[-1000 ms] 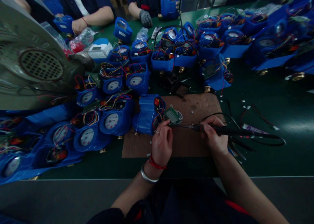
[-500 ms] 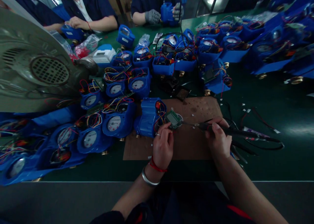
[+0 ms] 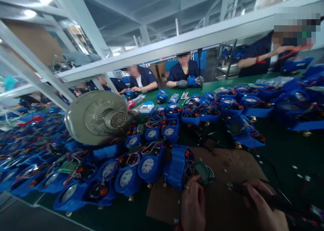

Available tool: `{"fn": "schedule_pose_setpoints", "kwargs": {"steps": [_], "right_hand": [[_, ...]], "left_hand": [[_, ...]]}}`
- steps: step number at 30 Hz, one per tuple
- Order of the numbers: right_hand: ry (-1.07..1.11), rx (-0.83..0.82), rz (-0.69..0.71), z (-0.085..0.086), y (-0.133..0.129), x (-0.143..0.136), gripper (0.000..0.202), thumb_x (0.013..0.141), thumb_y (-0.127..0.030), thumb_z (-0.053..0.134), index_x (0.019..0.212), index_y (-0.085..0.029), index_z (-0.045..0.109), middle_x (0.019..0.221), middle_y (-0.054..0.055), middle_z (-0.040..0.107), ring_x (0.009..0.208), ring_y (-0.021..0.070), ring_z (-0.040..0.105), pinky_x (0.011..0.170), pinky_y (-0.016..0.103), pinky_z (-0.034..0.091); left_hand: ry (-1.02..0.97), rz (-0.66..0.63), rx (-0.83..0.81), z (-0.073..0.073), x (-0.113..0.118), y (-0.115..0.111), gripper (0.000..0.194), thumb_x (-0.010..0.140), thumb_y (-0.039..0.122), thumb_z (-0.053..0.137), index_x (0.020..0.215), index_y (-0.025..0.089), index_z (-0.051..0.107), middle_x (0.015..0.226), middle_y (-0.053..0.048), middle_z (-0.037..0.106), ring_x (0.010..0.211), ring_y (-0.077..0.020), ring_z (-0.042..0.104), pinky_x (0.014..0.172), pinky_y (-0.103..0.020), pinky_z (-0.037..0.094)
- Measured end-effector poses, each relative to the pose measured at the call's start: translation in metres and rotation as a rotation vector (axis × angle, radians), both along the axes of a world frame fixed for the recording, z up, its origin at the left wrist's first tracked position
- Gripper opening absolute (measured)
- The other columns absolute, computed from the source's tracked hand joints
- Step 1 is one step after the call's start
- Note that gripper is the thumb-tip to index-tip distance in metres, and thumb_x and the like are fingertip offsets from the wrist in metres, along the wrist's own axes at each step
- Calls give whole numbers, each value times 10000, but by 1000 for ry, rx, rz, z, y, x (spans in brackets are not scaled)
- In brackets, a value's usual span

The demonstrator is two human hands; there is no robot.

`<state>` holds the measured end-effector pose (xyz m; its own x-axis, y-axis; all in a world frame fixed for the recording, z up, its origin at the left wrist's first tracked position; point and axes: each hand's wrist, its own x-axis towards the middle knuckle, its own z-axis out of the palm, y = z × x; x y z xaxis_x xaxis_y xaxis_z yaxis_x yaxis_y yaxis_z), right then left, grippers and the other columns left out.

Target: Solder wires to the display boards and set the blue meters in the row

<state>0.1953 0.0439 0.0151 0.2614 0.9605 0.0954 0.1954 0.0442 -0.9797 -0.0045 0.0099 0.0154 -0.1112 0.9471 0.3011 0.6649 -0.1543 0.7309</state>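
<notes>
My left hand [image 3: 193, 204] has its fingertips closed at the near edge of a small green circuit board [image 3: 204, 173] with a grey display. The board sits beside a blue water meter [image 3: 178, 167] that lies on its side, with wires running from its open compartment. My right hand [image 3: 264, 204] grips the black handle of a soldering iron [image 3: 238, 188]. The iron points left, its thin tip close to the board's right edge; I cannot tell whether they touch. Beneath all this is a brown cardboard sheet [image 3: 233, 167].
More blue meters [image 3: 146, 165] crowd the left and the back of the green bench. A large round olive-grey machine [image 3: 93, 118] stands at left. A blue meter with a board [image 3: 243, 131] lies back right. Across the bench, a co-worker in grey gloves [image 3: 186, 74] holds a blue meter.
The view has tilted up and swung left, so the hands appear lower and further right. Both hands keep their holds on the circuit board and the soldering iron.
</notes>
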Motion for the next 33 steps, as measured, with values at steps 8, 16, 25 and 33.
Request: {"fn": "schedule_pose_setpoints", "kwargs": {"steps": [8,16,25,33], "right_hand": [[36,2,-17,-7,-1,3,352,795,-557,605,775,-206,607,600,12,564,541,170,519,453,252,390],[24,11,9,-2,-4,3,404,798,-598,581,730,-200,574,594,11,550,536,162,493,474,257,379],[-35,4,69,0,-9,2,408,871,-572,497,714,-198,542,596,-9,488,579,149,445,544,252,349],[44,24,76,22,-14,-6,434,824,-610,548,725,-187,549,568,-7,501,541,148,463,528,255,387]], "left_hand": [[-43,34,-48,0,4,-1,286,847,4,394,952,200,573,1191,-92,619,1078,-234,616,902,-444,526],[-63,2,20,-2,2,-3,280,853,1,382,960,199,549,1173,-84,616,1091,-220,602,909,-436,518],[-63,-9,71,-4,3,-4,246,861,8,384,916,201,527,1177,-67,607,1129,-199,578,948,-429,501],[-55,-27,92,-7,0,-5,239,862,10,405,932,207,522,1194,-55,595,1123,-188,575,945,-399,499]]}}
